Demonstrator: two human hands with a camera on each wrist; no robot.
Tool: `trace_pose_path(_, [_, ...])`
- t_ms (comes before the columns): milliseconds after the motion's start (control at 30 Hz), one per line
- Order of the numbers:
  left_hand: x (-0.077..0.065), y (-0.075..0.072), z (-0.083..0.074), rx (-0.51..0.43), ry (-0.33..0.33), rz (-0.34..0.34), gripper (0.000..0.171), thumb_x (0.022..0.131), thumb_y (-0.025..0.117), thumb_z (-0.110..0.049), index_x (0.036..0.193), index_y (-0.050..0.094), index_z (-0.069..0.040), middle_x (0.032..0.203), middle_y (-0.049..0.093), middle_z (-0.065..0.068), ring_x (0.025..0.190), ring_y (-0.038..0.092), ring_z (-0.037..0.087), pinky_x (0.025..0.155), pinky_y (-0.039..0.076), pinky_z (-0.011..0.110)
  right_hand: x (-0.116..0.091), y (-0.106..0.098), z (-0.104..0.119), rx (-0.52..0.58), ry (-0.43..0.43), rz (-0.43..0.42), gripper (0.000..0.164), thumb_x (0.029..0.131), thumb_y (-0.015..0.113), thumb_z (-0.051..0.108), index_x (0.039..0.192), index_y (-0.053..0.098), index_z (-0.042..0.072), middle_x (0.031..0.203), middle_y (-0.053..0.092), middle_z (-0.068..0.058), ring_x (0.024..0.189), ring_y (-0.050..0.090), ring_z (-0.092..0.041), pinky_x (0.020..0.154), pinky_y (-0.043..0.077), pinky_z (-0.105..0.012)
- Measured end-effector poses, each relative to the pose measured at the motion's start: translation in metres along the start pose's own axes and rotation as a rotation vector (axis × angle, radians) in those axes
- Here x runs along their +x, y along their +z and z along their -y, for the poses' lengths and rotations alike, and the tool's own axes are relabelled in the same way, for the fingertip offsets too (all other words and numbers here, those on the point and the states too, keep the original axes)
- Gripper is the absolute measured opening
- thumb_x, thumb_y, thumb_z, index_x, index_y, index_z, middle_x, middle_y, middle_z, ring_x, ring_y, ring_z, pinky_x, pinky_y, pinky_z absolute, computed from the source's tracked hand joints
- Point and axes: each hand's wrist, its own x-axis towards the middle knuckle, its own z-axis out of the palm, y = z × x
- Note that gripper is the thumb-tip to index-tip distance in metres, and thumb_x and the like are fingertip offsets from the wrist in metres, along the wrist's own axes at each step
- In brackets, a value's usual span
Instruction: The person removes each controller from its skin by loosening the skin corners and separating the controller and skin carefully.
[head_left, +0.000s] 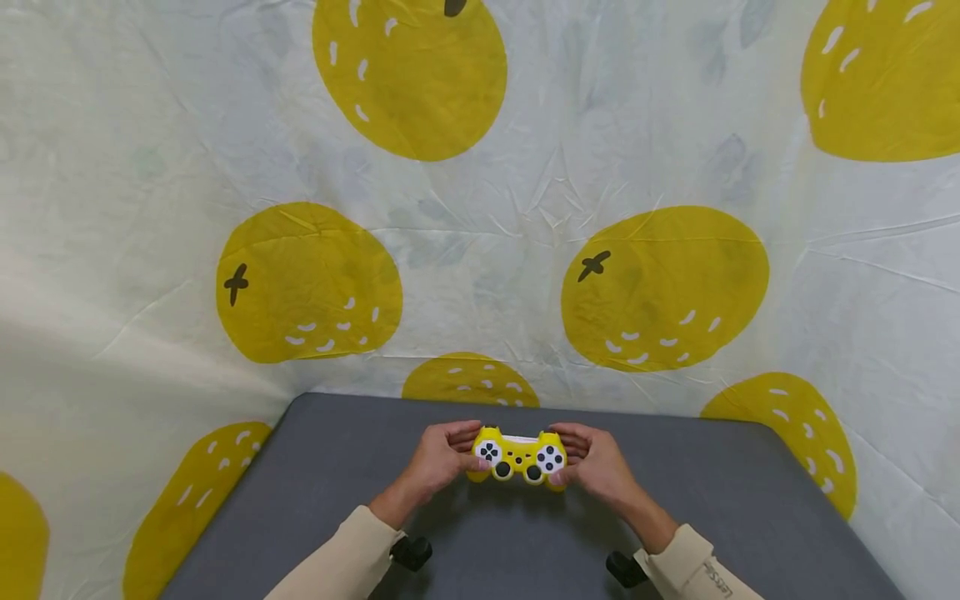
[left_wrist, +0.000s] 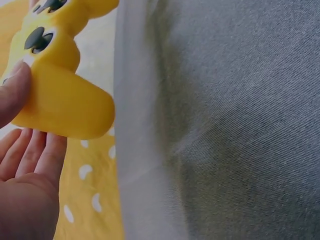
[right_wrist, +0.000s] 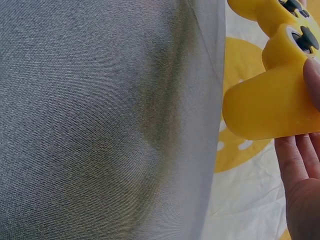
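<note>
A yellow game controller with white button faces and dark thumbsticks is held up between both hands, its button side toward the head camera. My left hand grips its left end, thumb on the front near the direction pad and fingers behind. On the other end, my right hand holds it the same way, thumb beside the right buttons. The left wrist view shows one rounded grip of the controller between thumb and fingers. In the right wrist view, the controller's other grip sits between thumb and fingers.
Below the hands lies a grey cloth-covered table. A pale curtain printed with large yellow fruit hangs behind and at both sides of it. Dark wrist devices show at the left cuff and the right cuff.
</note>
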Motion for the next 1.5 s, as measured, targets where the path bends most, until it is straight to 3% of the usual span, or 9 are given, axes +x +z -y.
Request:
trace_pose_path(233, [0.0003, -0.0019, -0.0017, 0.045, -0.022, 0.053, 0.070, 0.081, 0.087, -0.001, 0.145, 0.058, 0.004, 0.139, 0.066, 0.024, 0.121, 0.070, 0.034, 0.093, 0.063, 0.037, -0.0015, -0.0005, -0.0030, -0.002, -0.038, 0.004, 0.080, 0.067, 0.088, -0.013, 0.141, 0.060, -0.003, 0.137, 0.067, -0.024, 0.112, 0.073, -0.028, 0.087, 0.063, -0.030])
trace_pose_path(400, [-0.0009, -0.0013, -0.0007, 0.034, -0.017, 0.054, 0.069, 0.080, 0.087, 0.000, 0.143, 0.060, 0.002, 0.137, 0.068, 0.023, 0.121, 0.071, 0.033, 0.091, 0.063, 0.036, -0.0026, -0.0006, -0.0037, -0.012, -0.036, 0.013, 0.082, 0.067, 0.089, -0.014, 0.143, 0.059, -0.004, 0.138, 0.066, -0.025, 0.115, 0.073, -0.030, 0.088, 0.063, -0.032])
trace_pose_path(633, [0.0000, 0.0002, 0.0018, 0.010, 0.004, 0.052, 0.068, 0.080, 0.086, 0.004, 0.143, 0.061, 0.002, 0.137, 0.068, 0.024, 0.120, 0.071, 0.033, 0.089, 0.063, 0.035, -0.0014, -0.0030, -0.0040, -0.095, -0.020, 0.042, 0.065, 0.068, 0.092, -0.006, 0.129, 0.068, -0.008, 0.120, 0.076, -0.023, 0.101, 0.077, -0.026, 0.080, 0.065, -0.033])
trace_pose_path(933, [0.0028, 0.0008, -0.0016, 0.017, 0.025, 0.053, 0.071, 0.078, 0.087, 0.005, 0.143, 0.060, 0.002, 0.135, 0.069, 0.024, 0.118, 0.072, 0.032, 0.091, 0.063, 0.037, -0.0004, -0.0035, -0.0023, -0.069, -0.017, 0.017, 0.062, 0.068, 0.091, -0.006, 0.126, 0.070, -0.005, 0.119, 0.076, -0.020, 0.101, 0.077, -0.025, 0.080, 0.064, -0.032])
trace_pose_path(1167, [0.0001, -0.0008, -0.0028, 0.046, 0.043, 0.087, 0.071, 0.081, 0.086, 0.002, 0.146, 0.057, 0.003, 0.137, 0.068, 0.023, 0.119, 0.071, 0.031, 0.092, 0.063, 0.036, -0.0018, 0.0004, -0.0040, -0.105, -0.009, -0.038, 0.068, 0.065, 0.091, -0.009, 0.129, 0.068, -0.006, 0.114, 0.078, -0.018, 0.098, 0.075, -0.024, 0.082, 0.063, -0.034])
trace_pose_path(1333, [0.0007, -0.0028, -0.0012, 0.064, 0.045, 0.098, 0.068, 0.081, 0.087, -0.001, 0.144, 0.060, 0.000, 0.138, 0.068, 0.022, 0.119, 0.071, 0.031, 0.094, 0.062, 0.038, -0.0029, 0.0005, -0.0043, -0.104, -0.015, -0.036, 0.076, 0.065, 0.090, -0.011, 0.136, 0.062, -0.009, 0.118, 0.076, -0.020, 0.102, 0.074, -0.026, 0.085, 0.063, -0.034])
trace_pose_path(1500, [0.0032, -0.0042, -0.0001, 0.078, 0.051, 0.105, 0.066, 0.080, 0.087, 0.000, 0.142, 0.063, -0.002, 0.137, 0.069, 0.020, 0.120, 0.070, 0.031, 0.096, 0.062, 0.038, -0.0038, 0.0000, -0.0042, -0.115, -0.029, -0.024, 0.072, 0.066, 0.089, -0.011, 0.133, 0.063, -0.008, 0.118, 0.076, -0.020, 0.102, 0.074, -0.026, 0.084, 0.063, -0.034])
